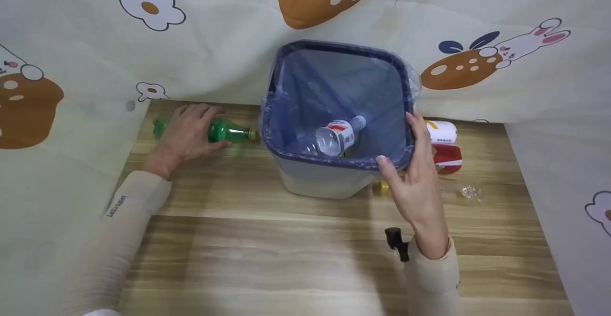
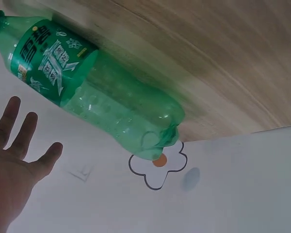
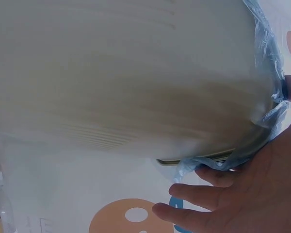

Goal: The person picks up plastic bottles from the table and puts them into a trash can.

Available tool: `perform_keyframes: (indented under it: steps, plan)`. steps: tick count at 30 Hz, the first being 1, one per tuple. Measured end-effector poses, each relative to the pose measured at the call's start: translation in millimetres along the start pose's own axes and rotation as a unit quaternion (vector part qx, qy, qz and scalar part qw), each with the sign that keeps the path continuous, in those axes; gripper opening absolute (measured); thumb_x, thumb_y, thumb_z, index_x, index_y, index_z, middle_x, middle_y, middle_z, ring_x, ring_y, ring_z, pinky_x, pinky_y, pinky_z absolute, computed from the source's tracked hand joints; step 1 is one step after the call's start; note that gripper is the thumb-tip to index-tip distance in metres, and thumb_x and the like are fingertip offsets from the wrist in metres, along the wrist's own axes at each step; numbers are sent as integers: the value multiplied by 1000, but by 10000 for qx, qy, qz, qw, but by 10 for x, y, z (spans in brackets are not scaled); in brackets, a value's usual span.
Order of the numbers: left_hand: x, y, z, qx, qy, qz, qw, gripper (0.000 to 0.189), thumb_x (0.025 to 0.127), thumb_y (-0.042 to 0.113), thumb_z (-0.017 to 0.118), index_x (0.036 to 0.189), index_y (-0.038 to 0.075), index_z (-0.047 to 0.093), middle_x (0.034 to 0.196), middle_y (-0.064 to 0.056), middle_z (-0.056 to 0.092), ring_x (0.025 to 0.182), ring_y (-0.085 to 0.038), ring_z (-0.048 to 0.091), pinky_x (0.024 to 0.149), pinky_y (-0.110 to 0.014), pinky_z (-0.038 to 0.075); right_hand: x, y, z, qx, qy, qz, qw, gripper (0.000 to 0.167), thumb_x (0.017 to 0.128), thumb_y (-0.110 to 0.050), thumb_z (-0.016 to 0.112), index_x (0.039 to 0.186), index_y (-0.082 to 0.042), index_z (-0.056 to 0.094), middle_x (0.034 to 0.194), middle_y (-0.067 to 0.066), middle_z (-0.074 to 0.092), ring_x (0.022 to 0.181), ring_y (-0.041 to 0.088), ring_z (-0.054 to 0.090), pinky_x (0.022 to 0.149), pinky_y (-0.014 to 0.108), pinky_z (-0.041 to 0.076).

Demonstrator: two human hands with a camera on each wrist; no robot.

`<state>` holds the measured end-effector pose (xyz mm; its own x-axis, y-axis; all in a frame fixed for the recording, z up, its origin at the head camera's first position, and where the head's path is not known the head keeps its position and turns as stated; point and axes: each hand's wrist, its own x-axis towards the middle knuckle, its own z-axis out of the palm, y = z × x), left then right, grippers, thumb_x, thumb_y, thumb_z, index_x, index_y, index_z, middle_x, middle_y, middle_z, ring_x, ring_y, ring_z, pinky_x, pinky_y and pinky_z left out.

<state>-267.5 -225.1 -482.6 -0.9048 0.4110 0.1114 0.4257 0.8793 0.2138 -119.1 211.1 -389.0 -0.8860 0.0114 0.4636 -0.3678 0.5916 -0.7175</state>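
A green plastic bottle [image 1: 229, 130] lies on its side on the wood-grain surface, its capped end toward the bin. My left hand [image 1: 188, 132] is over it in the head view; in the left wrist view its spread fingers [image 2: 24, 133] show a gap from the labelled bottle [image 2: 121, 104]. With my right hand [image 1: 420, 189] I hold the near right corner of a bin [image 1: 315, 180], thumb on the dark rim, some fingers extended outside. A thin bag [image 3: 266, 43] lines the bin and folds over its rim. Inside lies a clear bottle [image 1: 338, 137] with a white and red label.
Right of the bin lie a white can [image 1: 443, 132], a red container [image 1: 448, 158] and a clear bottle [image 1: 470, 193] with a yellow cap, partly hidden by my right hand. Printed cloth [image 1: 219, 63] borders the wooden surface [image 1: 267, 258] at the back and sides.
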Motion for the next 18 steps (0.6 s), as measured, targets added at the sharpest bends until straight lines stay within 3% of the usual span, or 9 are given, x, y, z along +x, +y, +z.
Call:
perform_keyframes:
  steps: [9, 15, 18]
  plan:
    - [-15, -48, 104, -21, -133, -61, 9999, 81, 78, 48, 80, 142, 13, 46, 139, -19, 50, 129, -42, 44, 112, -64, 22, -5, -6, -14, 6, -37, 111, 9999, 74, 90, -24, 67, 155, -17, 31, 163, -2, 22, 147, 19, 23, 118, 48, 20]
    - [-64, -51, 203, -199, -409, -261, 9986, 59, 88, 41, 73, 137, 14, 55, 138, -19, 52, 124, -40, 51, 104, -67, 32, 5, -12, -8, -11, -57, 135, 9999, 74, 90, -23, 66, 155, -16, 31, 163, -2, 23, 146, 19, 24, 117, 48, 20]
    - [-76, -70, 288, -365, -460, -450, 9973, 57, 94, 47, 64, 139, 15, 53, 139, -21, 52, 121, -42, 53, 100, -67, 36, 15, -10, -6, -28, -42, 114, 9999, 74, 90, -24, 66, 155, -14, 31, 163, -1, 23, 145, 20, 26, 116, 48, 21]
